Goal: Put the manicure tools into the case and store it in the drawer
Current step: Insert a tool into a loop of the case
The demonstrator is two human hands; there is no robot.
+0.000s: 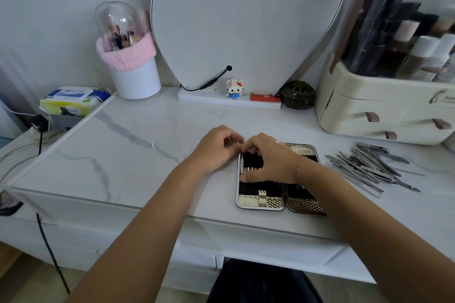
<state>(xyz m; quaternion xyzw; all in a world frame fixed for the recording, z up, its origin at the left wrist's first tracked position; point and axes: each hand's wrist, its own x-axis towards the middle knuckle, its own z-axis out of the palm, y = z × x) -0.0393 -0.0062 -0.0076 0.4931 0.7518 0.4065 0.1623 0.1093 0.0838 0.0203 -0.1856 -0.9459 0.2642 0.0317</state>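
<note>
Head view: loading step. Left hand [216,147] grip pinches thin tool [242,160] into case [258,202]; right hand [268,160] grip spread, pressing. Next likely: seat it, fetch from pile [369,167].

Manicure case [261,202]: open flat, two silver-rimmed halves, black lining, gold patterned bands. Steel manicure tools [369,170]: loose heap on the worktop just right of the case. One slim tool [241,160] lies along the case's left edge.
</note>
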